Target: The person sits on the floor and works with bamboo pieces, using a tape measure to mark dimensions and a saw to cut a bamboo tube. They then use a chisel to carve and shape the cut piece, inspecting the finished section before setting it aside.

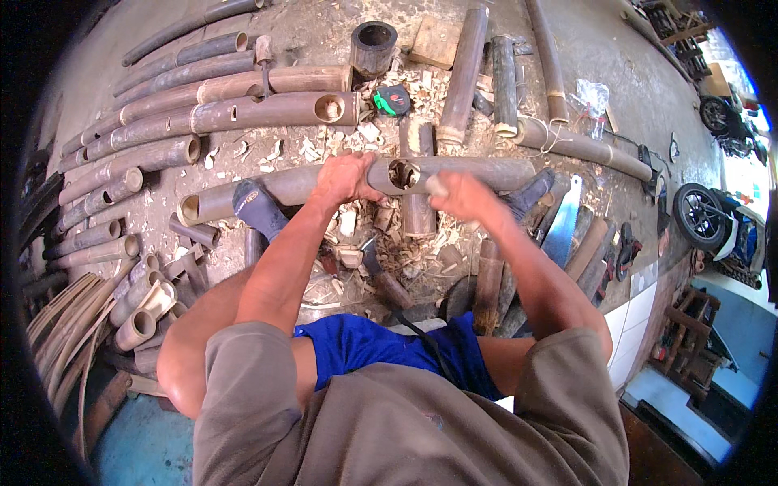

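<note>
Worked tube: 1 long bamboo tube (288, 186) lies crosswise before the seated person, near the floor, its round hole (403, 174) turned upward, apparently to leave the opening within reach and sight.
Support: a short bamboo piece (419, 217) runs beneath the tube at a right angle, close under the hole; it probably lifts the tube and backs the part being worked.
Left hand: the left hand (348, 175) is curled over the tube just left of the hole, likely to steady it against rolling.
Right hand: the right hand (460, 197) is blurred just right of the hole; I cannot tell how tightly it is closed or what it may hold.
Feet: 2 dark socks (261, 212) meet the tube well apart, 1 toward each end, seemingly as clamps.
Tools: a saw (561, 225) lies by the right foot and a tape measure (392, 100) beyond the tube, both perhaps parked within reach.
Stock: other bamboo poles (243, 113) lie roughly parallel at left, presumably sorted for easy picking.
</note>
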{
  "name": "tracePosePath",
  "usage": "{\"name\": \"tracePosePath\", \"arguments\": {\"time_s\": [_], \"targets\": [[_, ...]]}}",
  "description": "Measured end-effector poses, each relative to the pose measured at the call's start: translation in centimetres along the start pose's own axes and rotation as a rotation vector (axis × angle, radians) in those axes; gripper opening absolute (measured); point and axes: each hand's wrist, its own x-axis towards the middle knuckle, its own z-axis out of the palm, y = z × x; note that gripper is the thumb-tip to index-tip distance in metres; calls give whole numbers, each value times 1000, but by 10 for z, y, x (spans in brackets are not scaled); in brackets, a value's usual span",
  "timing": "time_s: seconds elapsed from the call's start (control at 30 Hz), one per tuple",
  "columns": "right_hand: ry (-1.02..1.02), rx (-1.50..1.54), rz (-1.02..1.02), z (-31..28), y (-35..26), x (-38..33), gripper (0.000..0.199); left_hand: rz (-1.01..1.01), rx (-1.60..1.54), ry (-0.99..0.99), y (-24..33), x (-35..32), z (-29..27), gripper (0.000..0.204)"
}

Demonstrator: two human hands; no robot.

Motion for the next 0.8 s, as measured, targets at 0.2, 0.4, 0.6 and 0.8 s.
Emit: {"name": "tracePosePath", "arguments": {"time_s": [0.2, 0.4, 0.6, 0.8], "targets": [[-35, 548, 303, 35, -57, -68, 58, -23, 20, 1, -2, -4, 1, 91], [-181, 410, 151, 11, -31, -50, 54, 11, 31, 32, -8, -1, 10, 99], [86, 206, -47, 20, -52, -67, 68, 4, 18, 32, -6, -3, 8, 84], [6, -561, -146, 13, -53, -78, 73, 6, 8, 42, -4, -2, 9, 85]]}}
